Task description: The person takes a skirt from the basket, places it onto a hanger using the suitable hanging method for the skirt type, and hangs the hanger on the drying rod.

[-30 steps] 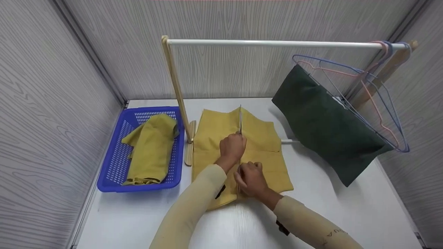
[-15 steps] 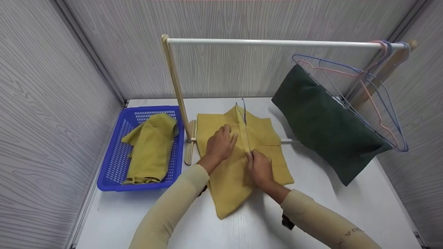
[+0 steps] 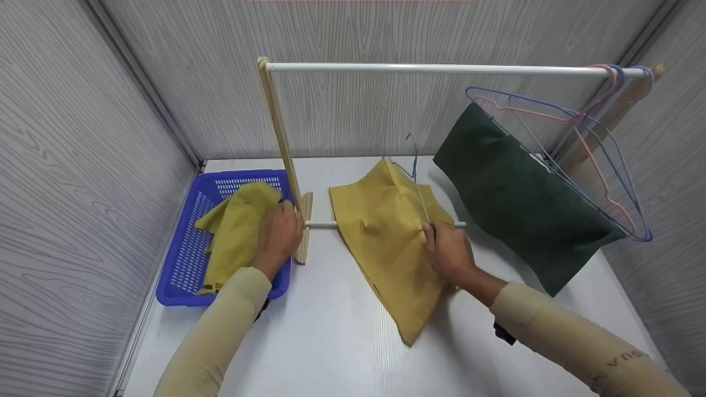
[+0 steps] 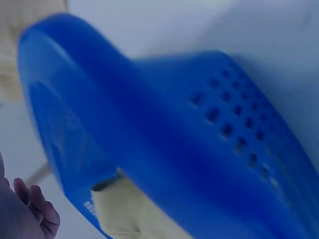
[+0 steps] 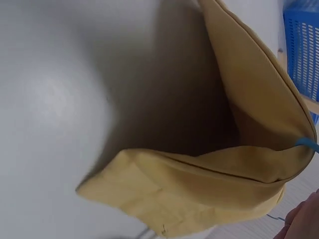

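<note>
My right hand (image 3: 449, 251) pinches a blue wire hanger (image 3: 415, 165) together with the yellow cloth (image 3: 386, 220) draped over it, mid-table. The cloth's lower corner hangs toward the front; its folded inner side shows in the right wrist view, with the hanger's blue end (image 5: 306, 144) at the fold. My left hand (image 3: 280, 231) is over the right rim of the blue basket (image 3: 165, 286), beside the rack's left post. In the left wrist view the left hand's fingers (image 4: 37, 199) are loosely bent, holding nothing. Another yellow cloth (image 3: 237, 237) lies bunched inside the basket.
A rack with a white rail (image 3: 430, 68) and a wooden left post (image 3: 278, 127) stands behind the hands. At its right end hang pink and blue hangers (image 3: 598, 160) and a dark green cloth (image 3: 496, 187). A low white bar (image 3: 322, 224) crosses behind the yellow cloth.
The left hand has let go of the cloth and moved left to the basket. The right hand has carried hanger and cloth to the right, and the hanger's hook has risen into clearer view.
</note>
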The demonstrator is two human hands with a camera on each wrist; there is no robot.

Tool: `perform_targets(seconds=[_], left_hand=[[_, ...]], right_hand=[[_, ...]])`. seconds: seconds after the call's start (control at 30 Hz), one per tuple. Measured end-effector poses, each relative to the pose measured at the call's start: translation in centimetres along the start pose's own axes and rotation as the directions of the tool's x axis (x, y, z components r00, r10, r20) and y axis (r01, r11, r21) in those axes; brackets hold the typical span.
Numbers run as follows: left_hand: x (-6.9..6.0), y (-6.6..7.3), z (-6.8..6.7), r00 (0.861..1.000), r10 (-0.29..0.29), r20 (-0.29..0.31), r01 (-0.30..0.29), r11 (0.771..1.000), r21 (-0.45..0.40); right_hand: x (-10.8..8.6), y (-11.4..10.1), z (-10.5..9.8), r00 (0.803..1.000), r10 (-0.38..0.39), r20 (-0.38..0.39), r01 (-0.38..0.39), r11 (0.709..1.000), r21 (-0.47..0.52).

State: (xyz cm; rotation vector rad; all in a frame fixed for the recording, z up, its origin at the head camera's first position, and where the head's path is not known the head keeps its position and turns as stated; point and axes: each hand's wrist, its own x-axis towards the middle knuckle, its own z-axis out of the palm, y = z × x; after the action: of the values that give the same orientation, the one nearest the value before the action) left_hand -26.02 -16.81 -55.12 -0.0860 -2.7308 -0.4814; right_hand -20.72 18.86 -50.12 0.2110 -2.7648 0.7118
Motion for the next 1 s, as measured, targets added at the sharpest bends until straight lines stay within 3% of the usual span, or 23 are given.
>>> perform_targets(seconds=[0.1,0.17,0.27,0.37,0.57,0.8,1.0], left_hand=[[-0.5,-1.3,0.0,0.998,-0.034,0.046,0.034,0.999,0.006],[-0.9,-1.9,0.1,0.989,-0.066,0.135,0.064,0.998,0.014],[-1.5,-2.6,0.4,0.947,-0.126,0.294,0.129,0.992,0.012],[-1.7,-3.0,0.5,0.909,-0.15,0.388,0.151,0.988,0.027],[-1.7,-3.3,0.6,0.889,-0.143,0.434,0.139,0.989,0.041],[-1.6,-3.4,0.5,0.895,-0.145,0.422,0.133,0.989,0.058],[-1.5,-3.1,0.6,0.886,-0.135,0.444,0.109,0.99,0.084]], right_hand=[[0.7,0.2,-1.5,0.999,-0.034,-0.003,0.034,0.999,-0.029],[1.2,0.2,-2.5,0.999,-0.04,0.013,0.041,0.998,-0.046],[1.8,0.1,-3.8,0.998,-0.017,0.064,0.021,0.998,-0.06],[2.3,0.0,-4.8,0.993,0.027,0.112,-0.022,0.999,-0.046],[2.6,-0.1,-5.7,0.981,0.117,0.155,-0.118,0.993,0.003],[3.0,-0.2,-6.4,0.983,0.125,0.131,-0.128,0.992,0.011],[3.2,0.0,-8.0,0.988,0.123,0.095,-0.126,0.992,0.018]])
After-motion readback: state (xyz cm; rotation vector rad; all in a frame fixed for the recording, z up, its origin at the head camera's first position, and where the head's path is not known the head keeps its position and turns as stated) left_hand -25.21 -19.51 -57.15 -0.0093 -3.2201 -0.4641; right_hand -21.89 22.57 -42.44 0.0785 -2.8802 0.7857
